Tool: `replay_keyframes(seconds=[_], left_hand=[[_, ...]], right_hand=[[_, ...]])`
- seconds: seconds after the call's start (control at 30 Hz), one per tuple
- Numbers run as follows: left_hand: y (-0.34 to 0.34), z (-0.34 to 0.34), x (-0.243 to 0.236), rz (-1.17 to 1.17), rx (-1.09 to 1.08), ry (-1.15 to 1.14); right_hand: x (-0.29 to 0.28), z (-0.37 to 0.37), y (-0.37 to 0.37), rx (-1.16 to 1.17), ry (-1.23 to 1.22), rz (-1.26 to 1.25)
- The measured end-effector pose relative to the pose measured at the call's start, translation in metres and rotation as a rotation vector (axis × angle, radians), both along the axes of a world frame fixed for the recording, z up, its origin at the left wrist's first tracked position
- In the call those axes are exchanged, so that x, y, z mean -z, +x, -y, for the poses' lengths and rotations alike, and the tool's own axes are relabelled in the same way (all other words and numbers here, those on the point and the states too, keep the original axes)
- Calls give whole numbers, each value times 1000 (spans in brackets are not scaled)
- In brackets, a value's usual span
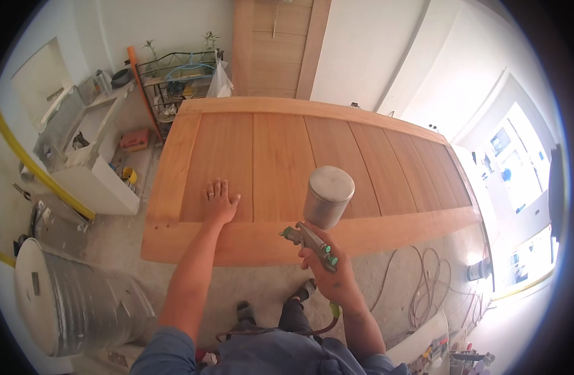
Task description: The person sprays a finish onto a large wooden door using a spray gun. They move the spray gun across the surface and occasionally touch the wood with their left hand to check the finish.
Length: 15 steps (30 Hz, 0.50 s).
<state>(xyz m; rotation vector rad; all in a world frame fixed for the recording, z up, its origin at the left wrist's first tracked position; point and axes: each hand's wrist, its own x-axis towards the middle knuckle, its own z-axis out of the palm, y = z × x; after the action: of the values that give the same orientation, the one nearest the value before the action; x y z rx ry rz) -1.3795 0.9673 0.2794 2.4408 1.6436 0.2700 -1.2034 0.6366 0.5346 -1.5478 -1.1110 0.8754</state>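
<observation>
A large wooden door panel with vertical grooved boards and a plain frame lies flat in front of me. On its near left part rests my left hand, palm down, fingers stretched out, a ring on one finger. My right hand is wrapped round the handle of a spray gun with green knobs. A metal paint cup sits on top of the gun. From the handle an air hose runs down across my body. The gun is held above the panel's near edge, with its nozzle toward the left.
A wrapped cylindrical drum stands at the lower left. Behind it are a white counter and a black rack. Coiled hose lies on the floor at right, near a can and several tools.
</observation>
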Motion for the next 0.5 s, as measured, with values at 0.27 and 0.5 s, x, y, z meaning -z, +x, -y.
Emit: replay_keyframes(seconds=[0.27, 0.5], left_hand=[[34, -49, -7, -105, -123, 8], [101, -29, -27, -71, 191, -4]], right_hand=[[0, -11, 52, 20, -66, -40], [-4, -26, 111, 92, -145, -121]])
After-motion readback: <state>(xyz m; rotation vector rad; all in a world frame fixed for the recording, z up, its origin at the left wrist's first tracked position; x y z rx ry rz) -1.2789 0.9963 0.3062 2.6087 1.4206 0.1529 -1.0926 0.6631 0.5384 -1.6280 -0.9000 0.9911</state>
